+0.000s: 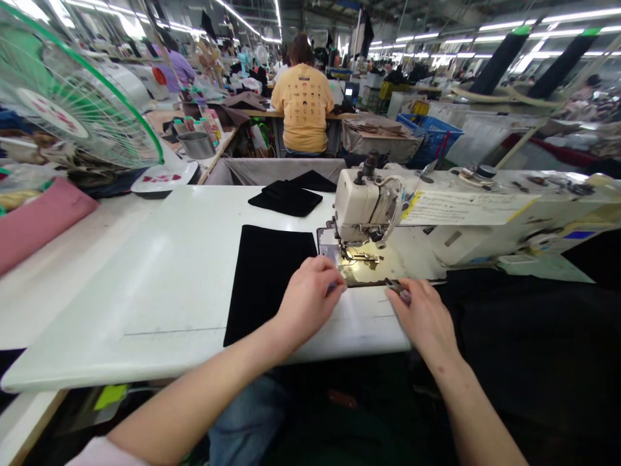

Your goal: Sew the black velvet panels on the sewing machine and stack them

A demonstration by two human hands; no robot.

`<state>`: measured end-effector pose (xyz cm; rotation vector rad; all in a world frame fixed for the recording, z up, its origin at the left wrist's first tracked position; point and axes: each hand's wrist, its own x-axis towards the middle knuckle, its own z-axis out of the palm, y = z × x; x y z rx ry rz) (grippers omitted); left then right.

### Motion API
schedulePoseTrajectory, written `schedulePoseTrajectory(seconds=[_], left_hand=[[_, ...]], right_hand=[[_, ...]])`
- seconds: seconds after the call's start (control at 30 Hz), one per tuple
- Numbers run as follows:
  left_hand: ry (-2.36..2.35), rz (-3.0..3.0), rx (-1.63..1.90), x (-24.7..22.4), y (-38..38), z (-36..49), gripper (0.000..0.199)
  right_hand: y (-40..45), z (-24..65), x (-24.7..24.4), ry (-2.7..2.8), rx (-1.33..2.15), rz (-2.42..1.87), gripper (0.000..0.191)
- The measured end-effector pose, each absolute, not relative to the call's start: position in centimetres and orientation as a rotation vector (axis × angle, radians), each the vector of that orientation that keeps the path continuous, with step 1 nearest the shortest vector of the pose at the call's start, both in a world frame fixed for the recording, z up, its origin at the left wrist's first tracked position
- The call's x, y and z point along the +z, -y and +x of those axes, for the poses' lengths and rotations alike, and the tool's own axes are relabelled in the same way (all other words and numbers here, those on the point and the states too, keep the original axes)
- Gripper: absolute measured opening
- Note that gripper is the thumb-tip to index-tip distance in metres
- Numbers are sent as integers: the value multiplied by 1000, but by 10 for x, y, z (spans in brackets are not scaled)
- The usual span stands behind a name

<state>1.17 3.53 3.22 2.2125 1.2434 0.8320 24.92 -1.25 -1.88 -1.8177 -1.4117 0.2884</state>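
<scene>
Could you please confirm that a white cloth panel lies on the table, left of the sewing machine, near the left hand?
Not quite: the head view shows the cloth panel is black; it does lie on the table, left of the sewing machine, near the left hand.

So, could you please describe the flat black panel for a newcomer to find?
Find the white sewing machine on the pale table. Just left of it, partly hidden by the left hand, lies the black panel. Unlike the smaller, overlapping black pieces beyond, it is large and roughly rectangular.
</scene>
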Motion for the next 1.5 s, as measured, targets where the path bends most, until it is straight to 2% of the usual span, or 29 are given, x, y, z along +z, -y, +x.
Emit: schedulePoseTrajectory(seconds=[0.17,0.33,0.6,1.07,1.5], left_hand=[[-1453,2333,526,27,-108,6,15],[-1406,2300,519,7,-142,22,20],[-1396,2242,698,-9,-136,20,21],[-1334,2201,736,-12,-134,19,29],[-1357,2169,723,-9,-134,19,28]], right_hand=[[-11,236,-17,1540,162,-1706,36],[-62,207,-22,1569,155,-1648,32],[-101,193,-45,1487,216,-1793,36],[-93,187,-32,1431,312,-1810,42],[-92,191,-34,1420,313,-1830,43]])
